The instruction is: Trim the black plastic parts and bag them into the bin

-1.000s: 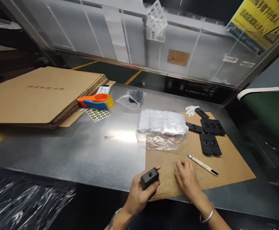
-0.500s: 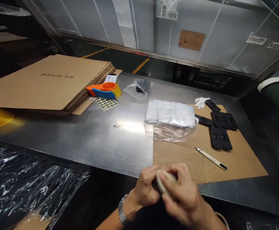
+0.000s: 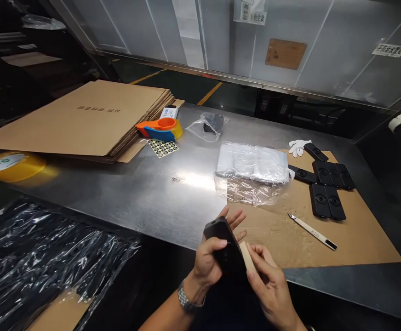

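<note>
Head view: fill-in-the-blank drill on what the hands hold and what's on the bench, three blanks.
The block gripped by the left hand is ___.
The right hand holds a tan piece next to the ___.
The craft knife lies on a brown sheet of ___.
Missing: black; block; cardboard.
</note>
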### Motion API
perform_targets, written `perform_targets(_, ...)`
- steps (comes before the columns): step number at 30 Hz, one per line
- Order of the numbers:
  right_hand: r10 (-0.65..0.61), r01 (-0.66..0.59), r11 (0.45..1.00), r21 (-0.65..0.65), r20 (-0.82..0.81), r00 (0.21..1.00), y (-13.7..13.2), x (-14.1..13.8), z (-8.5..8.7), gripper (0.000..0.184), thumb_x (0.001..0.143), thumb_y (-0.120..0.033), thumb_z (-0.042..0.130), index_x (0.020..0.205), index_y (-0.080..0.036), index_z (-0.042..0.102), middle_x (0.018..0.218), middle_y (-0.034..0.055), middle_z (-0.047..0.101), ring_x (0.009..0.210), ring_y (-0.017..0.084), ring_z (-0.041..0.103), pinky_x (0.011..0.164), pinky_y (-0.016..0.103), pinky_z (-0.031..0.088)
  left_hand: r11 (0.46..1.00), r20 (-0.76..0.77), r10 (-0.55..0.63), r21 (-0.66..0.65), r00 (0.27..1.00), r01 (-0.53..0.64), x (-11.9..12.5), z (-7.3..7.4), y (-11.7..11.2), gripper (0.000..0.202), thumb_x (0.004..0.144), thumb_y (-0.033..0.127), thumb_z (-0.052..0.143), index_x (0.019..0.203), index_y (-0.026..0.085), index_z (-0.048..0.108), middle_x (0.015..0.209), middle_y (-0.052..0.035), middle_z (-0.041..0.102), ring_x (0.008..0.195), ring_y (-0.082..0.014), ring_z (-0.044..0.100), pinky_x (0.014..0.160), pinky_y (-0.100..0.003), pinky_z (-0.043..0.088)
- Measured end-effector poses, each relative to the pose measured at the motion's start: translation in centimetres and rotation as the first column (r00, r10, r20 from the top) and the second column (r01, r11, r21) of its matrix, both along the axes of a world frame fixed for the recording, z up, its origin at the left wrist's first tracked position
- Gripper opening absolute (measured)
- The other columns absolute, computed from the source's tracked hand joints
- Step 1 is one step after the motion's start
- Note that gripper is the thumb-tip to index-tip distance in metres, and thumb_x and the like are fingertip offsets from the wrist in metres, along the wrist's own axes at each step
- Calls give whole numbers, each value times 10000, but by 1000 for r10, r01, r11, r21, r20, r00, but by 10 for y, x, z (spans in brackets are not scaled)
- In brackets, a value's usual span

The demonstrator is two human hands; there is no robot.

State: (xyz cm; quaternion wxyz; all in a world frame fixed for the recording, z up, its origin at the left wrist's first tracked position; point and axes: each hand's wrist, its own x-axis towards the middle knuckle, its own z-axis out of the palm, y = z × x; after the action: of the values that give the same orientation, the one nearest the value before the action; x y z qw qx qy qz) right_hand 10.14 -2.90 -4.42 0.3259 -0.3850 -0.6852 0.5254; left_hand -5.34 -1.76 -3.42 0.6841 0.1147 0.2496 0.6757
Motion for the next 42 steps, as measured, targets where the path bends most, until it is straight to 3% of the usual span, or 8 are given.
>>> perform_targets(5,-3,2,1000,4,97,995,-8,28,-15,390,881,-206,481,1266,-273,496,1086,65,511,1013,170,531,851,266,452,966,217,-110,-206,970,155,-8,3,8,428,875,404,425,1276,257,402,801,-16,608,695,-156,607,697,-423,544)
perform_targets(9,-106,71,960,270,116,988,12,36,5,474,869,-133,479,1318,-275,426,1180,83,436,1100,195,453,871,305,436,929,221,-254,-216,942,301,-2,3,8,633,836,628,240,1291,214,395,765,-46,592,565,-158,581,431,-281,503)
perform_targets(14,84,-220,811,542,266,960,32,13,34,566,829,-73,489,1361,-220,366,1148,117,427,1062,226,417,856,393,432,868,227,-404,-212,886,449,16,-1,1,682,842,630,223,1367,206,322,820,-82,656,497,-163,595,434,-279,471)
perform_targets(18,121,-328,737,591,363,924,39,-3,40,535,823,-105,505,1343,-159,389,1117,138,446,1036,240,427,850,425,436,887,110,-293,-340,950,313,25,1,-4,669,868,573,285,1317,95,422,1070,-130,645,932,-206,616,874,-303,441)
perform_targets(23,-74,-226,758,612,424,902,43,-4,40,414,833,-122,485,1247,-113,494,1068,157,463,992,248,435,817,428,446,884,-219,-355,-394,909,251,23,-1,-6,644,831,625,310,1288,204,481,1092,-80,646,910,-231,607,834,-343,444)
perform_targets(29,135,-342,783,519,395,909,8,-9,39,510,807,-88,487,1312,-114,421,1075,150,460,972,233,444,813,411,454,843,39,-247,-485,968,235,21,-7,7,554,825,566,410,1299,279,432,663,8,580,547,-126,544,575,-258,452)
perform_targets(35,-21,-97,812,575,196,980,-10,-8,17,636,785,-47,466,1388,-175,309,1129,141,396,1021,251,428,802,452,456,819,294,-131,-505,947,270,19,2,18,400,807,579,417,1116,331,467,645,24,477,449,-102,451,413,-204,381)
perform_targets(42,-201,-59,586,808,215,956,-21,9,-16,657,728,-74,593,1331,-251,403,1070,100,427,983,229,450,724,367,509,818,474,-25,-497,880,290,12,3,19,352,862,511,358,856,202,527,652,4,422,497,-77,427,397,-137,373)
